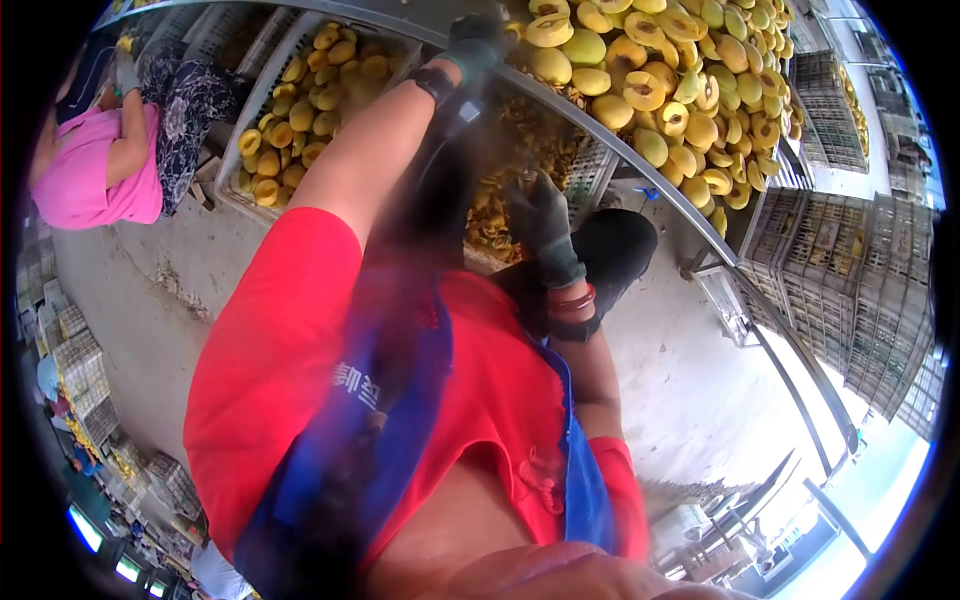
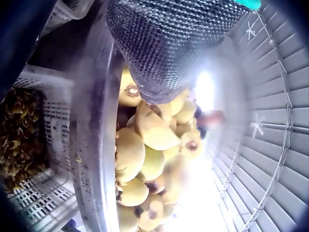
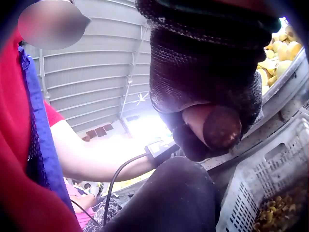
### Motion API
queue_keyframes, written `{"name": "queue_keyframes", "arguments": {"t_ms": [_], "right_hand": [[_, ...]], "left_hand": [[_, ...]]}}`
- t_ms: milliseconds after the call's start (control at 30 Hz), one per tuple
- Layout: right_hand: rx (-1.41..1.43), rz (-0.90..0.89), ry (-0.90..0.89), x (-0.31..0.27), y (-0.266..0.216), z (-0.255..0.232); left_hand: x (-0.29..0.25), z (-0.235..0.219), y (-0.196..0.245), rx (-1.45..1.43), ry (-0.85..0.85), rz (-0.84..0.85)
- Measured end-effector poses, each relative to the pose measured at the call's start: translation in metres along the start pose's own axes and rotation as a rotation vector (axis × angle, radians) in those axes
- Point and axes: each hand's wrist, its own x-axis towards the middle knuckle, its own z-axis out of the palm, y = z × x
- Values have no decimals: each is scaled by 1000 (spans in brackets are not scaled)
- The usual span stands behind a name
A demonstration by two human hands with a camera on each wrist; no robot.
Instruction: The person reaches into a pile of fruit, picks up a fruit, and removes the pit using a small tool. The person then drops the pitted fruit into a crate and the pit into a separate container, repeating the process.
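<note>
My left hand (image 1: 475, 48), in a dark knitted glove, reaches over the metal table rim to a heap of yellow peach halves (image 1: 660, 90). In the left wrist view its gloved fingertips come right down to one cut peach half (image 2: 153, 126); I cannot tell whether they pinch it. My right hand (image 1: 543, 220), gloved too, stays lower, in front of my body above a crate of peelings (image 1: 495, 215). It grips a brown-handled tool (image 3: 219, 126), whose rounded butt shows out of the fist in the right wrist view. The tool's working end is mostly hidden.
The curved metal rim (image 1: 620, 145) runs between me and the heap. A white crate of peaches (image 1: 250, 130) stands at the left. Beyond it sits a person in pink (image 1: 110, 165). Stacked crates (image 1: 830, 270) rise at the right, and my dark-clothed knee (image 1: 620, 245) is beside the right hand.
</note>
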Motion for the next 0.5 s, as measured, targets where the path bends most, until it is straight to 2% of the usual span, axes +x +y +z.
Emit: {"name": "queue_keyframes", "arguments": {"t_ms": [67,100,167,233,300,367,433,500], "right_hand": [[46,59,-19,6,16,5],[61,59,-18,6,17,6],[52,-58,25,2,-4,1],[31,-102,21,-2,-11,-2],[-35,-174,38,-2,-13,-4],[-145,-262,79,-2,-12,-3],[-167,-318,112,-4,-20,-7],[-180,-357,123,-4,-33,-11]], "left_hand": [[0,11,-20,-110,183,117],[-5,11,-21,-116,201,178],[-16,-14,-8,-32,78,177],[-11,-5,-16,-37,132,264],[13,37,-51,-134,369,444],[1,10,-41,-404,323,453],[-37,-45,-7,-648,228,424],[-67,-74,14,-820,171,411]]}}
